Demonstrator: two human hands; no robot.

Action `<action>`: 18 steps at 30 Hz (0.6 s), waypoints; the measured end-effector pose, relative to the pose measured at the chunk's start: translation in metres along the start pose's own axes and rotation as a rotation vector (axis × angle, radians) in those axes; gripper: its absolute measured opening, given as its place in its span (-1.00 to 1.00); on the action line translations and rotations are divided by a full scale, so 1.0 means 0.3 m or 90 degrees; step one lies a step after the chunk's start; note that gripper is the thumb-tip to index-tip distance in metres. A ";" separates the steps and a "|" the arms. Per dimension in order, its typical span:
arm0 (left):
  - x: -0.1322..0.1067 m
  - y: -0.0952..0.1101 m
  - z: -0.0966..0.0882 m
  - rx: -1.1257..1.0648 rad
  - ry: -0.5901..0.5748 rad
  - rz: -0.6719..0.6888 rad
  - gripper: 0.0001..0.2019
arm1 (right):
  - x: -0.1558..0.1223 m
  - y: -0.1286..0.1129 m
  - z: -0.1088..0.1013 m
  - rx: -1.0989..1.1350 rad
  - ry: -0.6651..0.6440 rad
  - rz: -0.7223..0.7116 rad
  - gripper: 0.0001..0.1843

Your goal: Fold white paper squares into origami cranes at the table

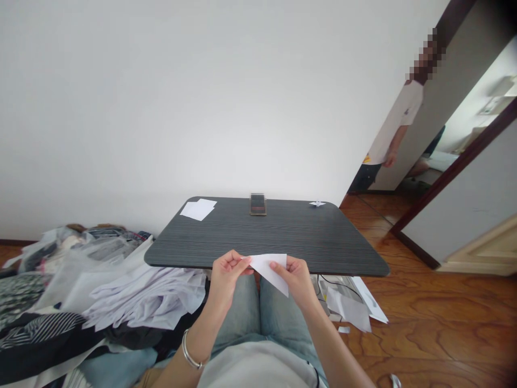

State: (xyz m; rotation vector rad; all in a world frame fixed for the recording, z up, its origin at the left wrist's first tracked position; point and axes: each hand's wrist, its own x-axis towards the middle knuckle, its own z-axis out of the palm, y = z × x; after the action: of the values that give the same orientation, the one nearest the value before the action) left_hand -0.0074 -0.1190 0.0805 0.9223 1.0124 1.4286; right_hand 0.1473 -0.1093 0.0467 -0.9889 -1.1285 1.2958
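Observation:
My left hand (pixel 226 275) and my right hand (pixel 297 277) both pinch a folded white paper triangle (pixel 271 269) just in front of the near edge of a dark wood-grain table (pixel 283 240). The left fingers grip its left tip, the right fingers hold its right side. A silver bangle (pixel 189 353) circles my left wrist. My legs in jeans show below the paper.
On the table lie white paper sheets (pixel 197 209) at the back left, a small dark object (pixel 257 205) at the back middle, and a small folded paper figure (pixel 317 203) at the back right. Clothes and bags (pixel 100 291) pile up left. Papers (pixel 355 304) lie on the wooden floor. A person (pixel 393 134) stands in the doorway.

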 end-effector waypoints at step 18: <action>0.036 -0.064 -0.024 0.023 0.120 0.065 -0.73 | 0.036 0.025 -0.059 -0.024 -0.065 0.085 -0.71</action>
State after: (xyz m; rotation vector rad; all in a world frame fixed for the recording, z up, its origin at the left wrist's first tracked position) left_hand -0.0089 -0.1083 0.0600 0.8885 1.1463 1.6111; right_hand 0.1625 -0.0969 0.0366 -1.0495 -1.1849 1.4502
